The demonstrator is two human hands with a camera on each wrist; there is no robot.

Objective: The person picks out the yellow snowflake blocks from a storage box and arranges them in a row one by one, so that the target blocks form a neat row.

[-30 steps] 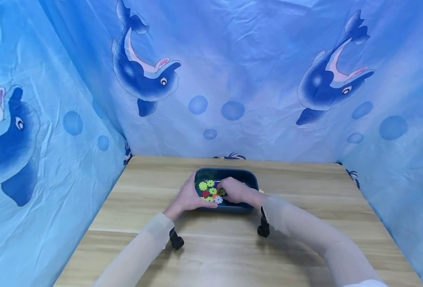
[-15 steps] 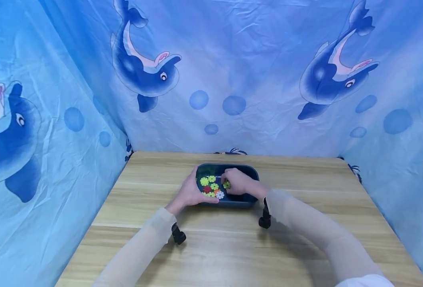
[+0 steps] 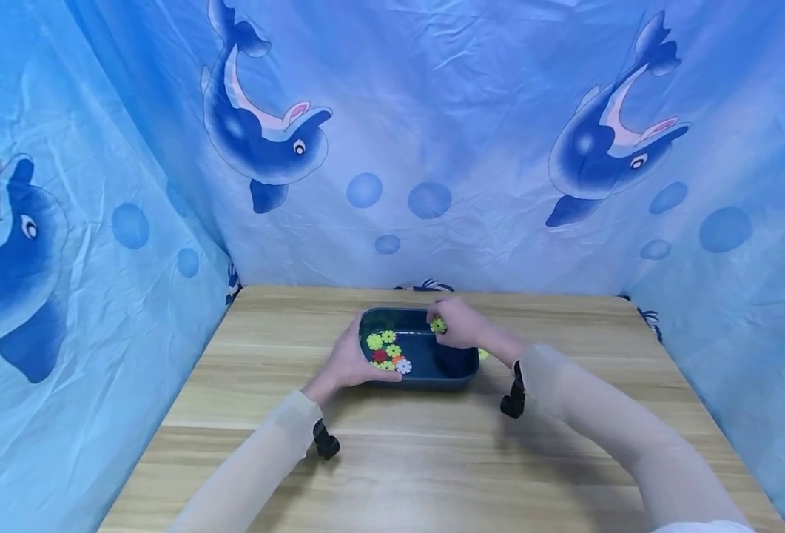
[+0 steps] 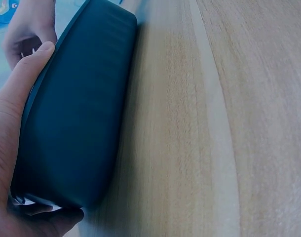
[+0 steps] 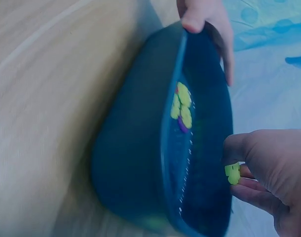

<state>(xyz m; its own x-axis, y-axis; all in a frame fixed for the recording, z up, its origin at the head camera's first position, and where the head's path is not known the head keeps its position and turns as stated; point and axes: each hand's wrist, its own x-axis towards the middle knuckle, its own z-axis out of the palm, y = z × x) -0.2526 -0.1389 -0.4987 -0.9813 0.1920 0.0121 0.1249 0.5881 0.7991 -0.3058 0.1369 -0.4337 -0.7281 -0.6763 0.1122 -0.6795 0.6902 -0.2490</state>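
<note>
A dark teal rectangular tub (image 3: 425,384) stands on the table. My left hand (image 3: 347,361) grips its left end, thumb along the near rim; in the left wrist view the fingers (image 4: 61,220) curl round that end. Inside, toward the left, lie several flower-shaped plastic discs: yellow-green ones (image 3: 374,341), a red disc (image 3: 379,357), a white disc (image 3: 403,366) and a bit of orange. Over the tub's far right part, my right hand (image 3: 462,323) pinches a yellow-green flower-shaped disc (image 5: 233,174) between thumb and fingers. A purple disc (image 5: 183,124) shows in the right wrist view.
Another yellow-green disc (image 3: 483,354) lies on the wooden table (image 3: 419,459) just right of the tub, partly hidden. Blue dolphin-printed cloth (image 3: 485,148) hangs behind the table and along both sides. A small black camera mount (image 3: 514,400) hangs from the right wrist.
My right hand has moved from among the discs to the right and up toward the far rim, carrying a yellow-green disc. The left hand keeps its hold on the tub.
</note>
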